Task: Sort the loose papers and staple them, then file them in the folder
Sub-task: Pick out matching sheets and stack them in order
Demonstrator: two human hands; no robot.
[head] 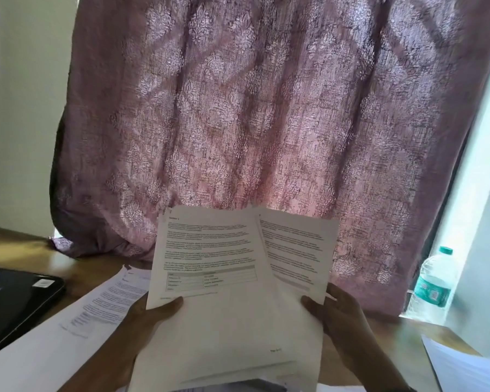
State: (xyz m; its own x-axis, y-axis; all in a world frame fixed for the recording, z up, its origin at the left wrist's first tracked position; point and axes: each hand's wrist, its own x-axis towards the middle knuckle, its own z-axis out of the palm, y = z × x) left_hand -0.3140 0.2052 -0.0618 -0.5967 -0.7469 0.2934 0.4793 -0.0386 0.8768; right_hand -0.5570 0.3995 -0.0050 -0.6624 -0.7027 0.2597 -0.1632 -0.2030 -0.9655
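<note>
Printed sheets (227,321), judged light, limp and apt to slide apart, were held fanned above the near desk (26,246), left hand (146,314) and right hand (341,316) each pinching a side edge.

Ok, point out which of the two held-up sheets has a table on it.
The front sheet, pinched by the left hand: a grey-headed table sits below its paragraphs. The sheet behind it, at the right hand, shows text lines, no ruled rows.
</note>
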